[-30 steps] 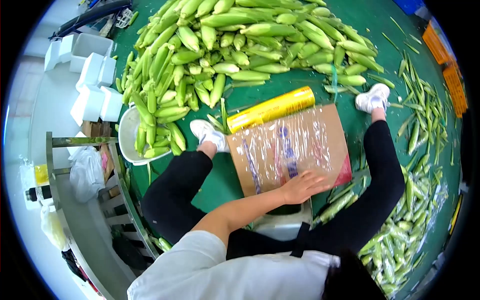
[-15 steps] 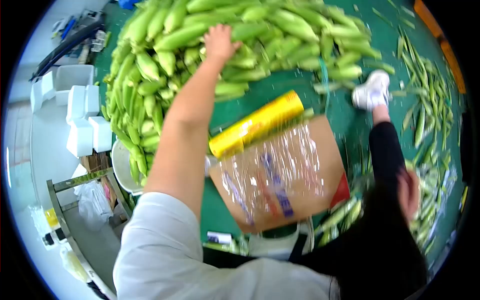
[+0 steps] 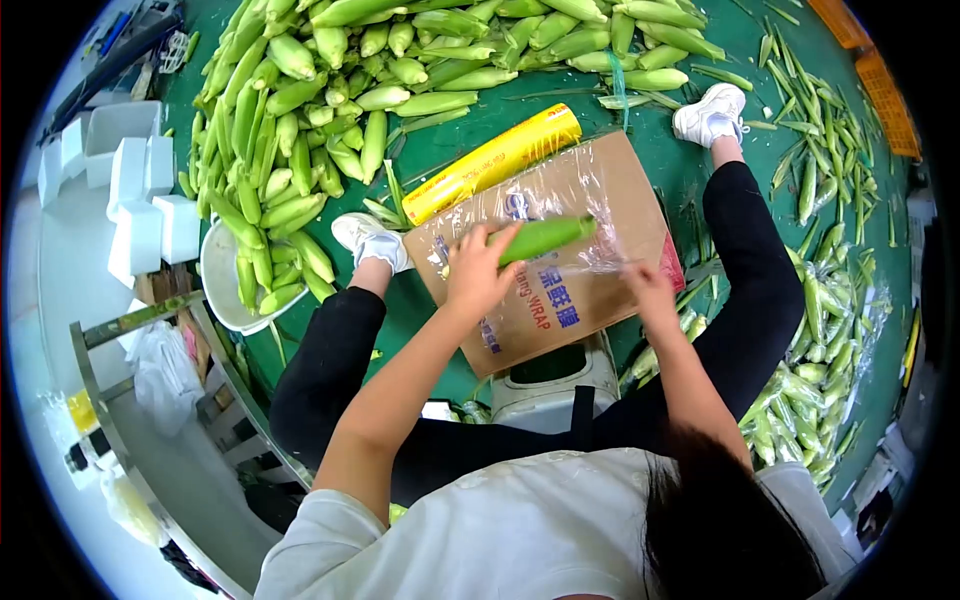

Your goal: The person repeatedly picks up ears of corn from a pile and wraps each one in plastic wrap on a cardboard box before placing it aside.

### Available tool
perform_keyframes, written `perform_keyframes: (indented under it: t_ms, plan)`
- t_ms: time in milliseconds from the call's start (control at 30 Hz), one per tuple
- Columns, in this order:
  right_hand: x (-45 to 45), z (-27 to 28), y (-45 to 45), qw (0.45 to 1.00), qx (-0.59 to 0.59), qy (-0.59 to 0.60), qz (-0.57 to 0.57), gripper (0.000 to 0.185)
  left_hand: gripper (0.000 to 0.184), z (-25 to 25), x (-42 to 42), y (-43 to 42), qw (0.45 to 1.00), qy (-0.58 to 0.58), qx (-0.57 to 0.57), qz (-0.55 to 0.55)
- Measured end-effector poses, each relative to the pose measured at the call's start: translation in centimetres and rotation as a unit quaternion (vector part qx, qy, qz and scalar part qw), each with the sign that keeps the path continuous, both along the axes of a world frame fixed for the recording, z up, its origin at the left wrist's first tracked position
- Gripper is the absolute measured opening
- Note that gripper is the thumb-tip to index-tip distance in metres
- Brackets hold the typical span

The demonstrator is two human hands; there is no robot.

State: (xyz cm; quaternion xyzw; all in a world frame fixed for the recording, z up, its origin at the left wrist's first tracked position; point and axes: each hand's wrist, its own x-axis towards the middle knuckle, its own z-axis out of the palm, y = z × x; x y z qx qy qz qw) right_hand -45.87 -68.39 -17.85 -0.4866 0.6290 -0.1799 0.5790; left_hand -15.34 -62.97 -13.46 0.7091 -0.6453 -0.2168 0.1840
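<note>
A long green ear of corn in its husk (image 3: 548,238) is above the middle of the brown cardboard box (image 3: 520,345), its long axis running crosswise from the left hand (image 3: 487,268) toward the box's right side. That hand, the nearer, is clamped on the ear's left end. The right hand (image 3: 652,297), blurred at the box's right edge, is beside bunched clear plastic film (image 3: 600,250); I cannot tell whether its fingers grip it.

Reads "保鲜膜" in blue, "WRAP" in red, at six o'clock on the cardboard box (image 3: 548,298); unreadably small on the yellow roll (image 3: 492,164), toward eleven o'clock.
</note>
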Motion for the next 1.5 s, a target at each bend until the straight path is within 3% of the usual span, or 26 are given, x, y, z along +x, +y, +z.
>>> perform_keyframes:
  t_ms: [33, 67, 133, 233, 300, 333, 367, 433, 500, 600, 667, 700, 800, 833, 933, 1033, 1133, 1167, 1267, 1333, 1367, 1500]
  plan:
    - [-0.4, 2.8, -0.6, 0.986, 0.031, -0.103, -0.129, 0.015, 0.061, 0.0, 0.1, 0.2, 0.997, -0.067, 0.017, -0.030]
    - [-0.5, 4.6, -0.6, 0.963, -0.025, -0.189, -0.190, 0.013, 0.061, 0.2, 0.1, 0.2, 0.997, -0.069, 0.018, -0.036]
    - [1.0, 6.5, -1.7, 0.958, -0.257, -0.121, -0.040, 0.018, 0.061, 0.4, -0.2, -0.4, 0.996, -0.072, 0.022, -0.045]
    - [5.1, 7.7, -2.6, 0.957, -0.286, 0.015, 0.045, 0.033, 0.061, 0.3, -0.5, -1.0, 0.991, -0.087, 0.083, -0.049]
    - [4.7, 5.6, -2.0, 0.953, -0.254, 0.146, -0.085, 0.040, 0.062, -0.1, -0.4, -1.3, 0.988, -0.108, 0.098, -0.049]
    - [4.2, 3.2, -1.9, 0.938, -0.234, 0.210, -0.147, 0.043, 0.062, 0.1, -0.2, -1.7, 0.987, -0.110, 0.104, -0.047]
    - [3.4, -1.6, -2.0, 0.911, -0.286, 0.245, -0.166, 0.044, 0.062, 0.1, -0.2, -1.8, 0.987, -0.109, 0.113, -0.046]
    - [1.6, -1.5, -2.5, 0.987, -0.012, 0.065, -0.146, 0.037, 0.063, 0.0, -0.7, -1.4, 0.986, -0.096, 0.127, -0.049]
    - [1.5, -0.2, -1.8, 0.975, 0.073, -0.060, -0.202, 0.024, 0.065, 0.5, 0.0, -1.8, 0.986, -0.081, 0.133, -0.053]
    - [0.2, -0.1, -0.9, 0.977, -0.086, -0.069, -0.181, 0.020, 0.063, 0.4, 0.2, -2.6, 0.981, -0.077, 0.166, -0.061]
    - [3.9, 4.0, -1.6, 0.922, -0.377, 0.087, -0.010, 0.017, 0.062, 1.0, -0.1, -3.0, 0.982, -0.065, 0.168, -0.063]
    - [6.2, 4.8, -2.1, 0.843, -0.505, 0.158, 0.096, 0.020, 0.061, 1.1, -0.4, -2.9, 0.981, -0.059, 0.171, -0.065]
    - [11.9, 1.8, -2.4, 0.828, -0.502, 0.060, 0.243, 0.030, 0.069, -3.0, -1.2, -1.3, 0.995, -0.074, -0.058, -0.046]
    - [12.4, 0.7, -2.9, 0.814, -0.510, 0.039, 0.276, 0.033, 0.062, -3.3, -1.1, 0.1, 0.984, -0.042, -0.169, -0.025]
    - [12.7, 0.0, -4.4, 0.770, -0.524, 0.040, 0.362, 0.054, 0.045, -2.8, 0.4, 8.7, 0.980, 0.029, -0.133, -0.148]
    - [12.9, 1.0, -6.5, 0.717, -0.489, 0.109, 0.484, 0.072, 0.030, -3.2, 1.0, 11.5, 0.994, -0.038, -0.045, -0.089]
    - [12.6, 0.3, -7.1, 0.727, -0.480, 0.058, 0.487, 0.065, 0.025, -5.7, 3.0, 10.3, 0.978, -0.134, -0.052, -0.150]
    - [12.4, 0.5, -6.9, 0.733, -0.483, 0.048, 0.477, 0.064, 0.018, -4.1, 3.3, 9.4, 0.974, -0.123, -0.104, -0.158]
    - [10.9, 0.9, -6.3, 0.744, -0.488, 0.030, 0.456, 0.061, 0.010, -0.9, 4.3, 9.8, 0.982, 0.082, 0.068, -0.155]
    - [9.5, 1.0, -5.4, 0.744, -0.483, 0.028, 0.460, 0.061, 0.009, 3.3, 5.0, 9.6, 0.988, 0.141, 0.065, 0.020]
    - [8.7, 1.0, -4.8, 0.744, -0.473, 0.028, 0.470, 0.060, 0.012, 4.2, 5.8, 9.0, 0.986, 0.157, 0.049, 0.000]
    - [7.5, 2.2, -2.6, 0.741, -0.427, 0.044, 0.516, 0.055, 0.011, 0.7, 6.0, 5.3, 0.974, 0.217, 0.058, -0.014]
